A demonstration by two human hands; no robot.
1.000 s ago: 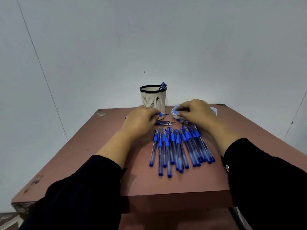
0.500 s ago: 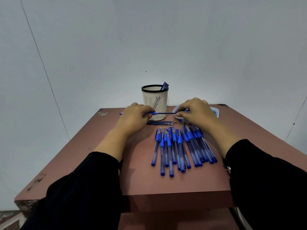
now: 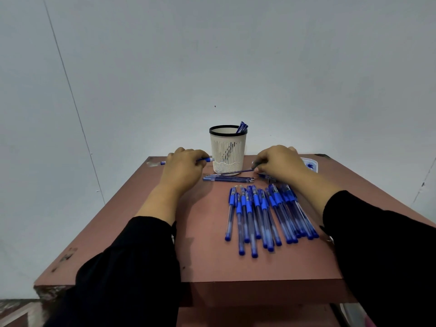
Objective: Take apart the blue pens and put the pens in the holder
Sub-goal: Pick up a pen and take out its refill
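The left hand (image 3: 182, 167) has its grip closed around a pen barrel (image 3: 205, 159), whose blue collar pokes out from the fingers toward the holder while its tail end sticks out past the far side of the hand. The right hand (image 3: 279, 162) pinches the end of a thin ink refill (image 3: 236, 172), which runs low across the front of the holder's base, pulled clear of the barrel. The holder (image 3: 227, 149), a cream slotted cup with a black rim, stands upright near the back of the counter (image 3: 207, 263) between the two hands, with a few blue pen parts (image 3: 242, 127) leaning out over its right rim. Just in front of it a small bunch of loose refills (image 3: 228, 179) lies crosswise on the counter. Nearer the person, a row of whole blue pens (image 3: 264, 215) lies side by side, fanned slightly to the right, tips pointing away. Behind the right hand, a shallow white tray (image 3: 311, 162) sits at the far right edge of the counter, mostly hidden. Both forearms wear black sleeves (image 3: 132, 263).
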